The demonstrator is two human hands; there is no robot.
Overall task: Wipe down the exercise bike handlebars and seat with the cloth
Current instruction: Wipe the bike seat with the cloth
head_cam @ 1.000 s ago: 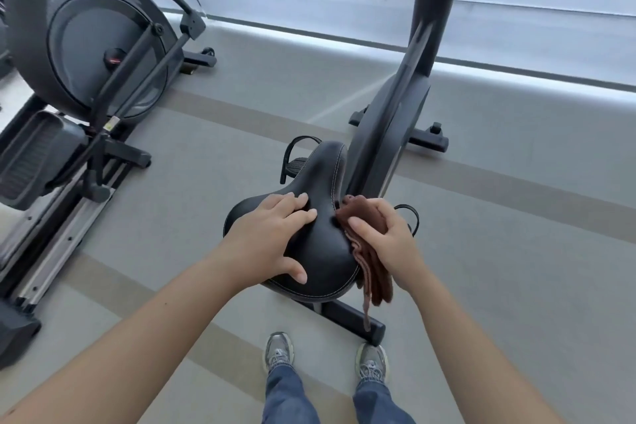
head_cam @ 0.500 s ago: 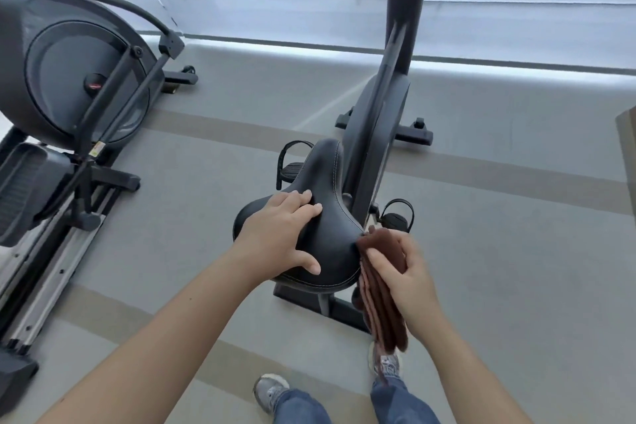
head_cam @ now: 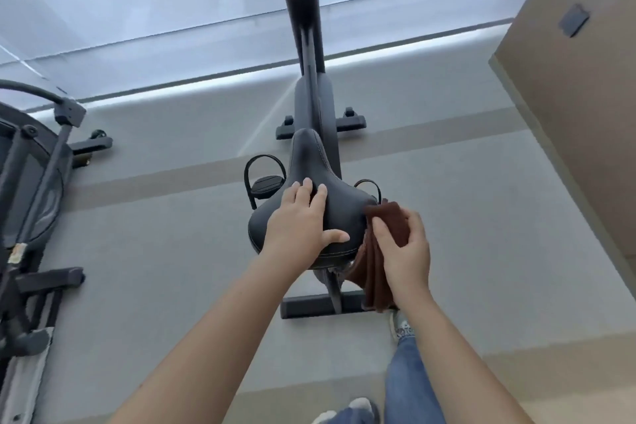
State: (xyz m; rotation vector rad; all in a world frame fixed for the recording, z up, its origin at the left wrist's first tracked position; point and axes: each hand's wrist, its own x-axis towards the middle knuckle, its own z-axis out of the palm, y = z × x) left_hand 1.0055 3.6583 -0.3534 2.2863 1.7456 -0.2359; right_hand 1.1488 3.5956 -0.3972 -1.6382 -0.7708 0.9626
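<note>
Grey gym floor (head_cam: 172,251). Left hand (head_cam: 299,224), fingers (head_cam: 303,193) straight, steadied black padded seat (head_cam: 344,210); right hand (head_cam: 406,251) gripped brown folded cloth (head_cam: 392,220) at its right edge. Seat wipe apparently underway; top next.

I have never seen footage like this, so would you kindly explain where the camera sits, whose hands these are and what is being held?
There is no robot here: a person wears one wide-angle camera on the head, looking forward and down, so both bare arms reach in from below. The left hand rests flat on the black padded bike seat. The right hand grips a folded brown cloth against the seat's right edge; part of it hangs down. Ahead rises the dark frame of the exercise bike, standing on grey carpet. Its handlebars are out of view. Another dark gym machine stands at the left edge.
</note>
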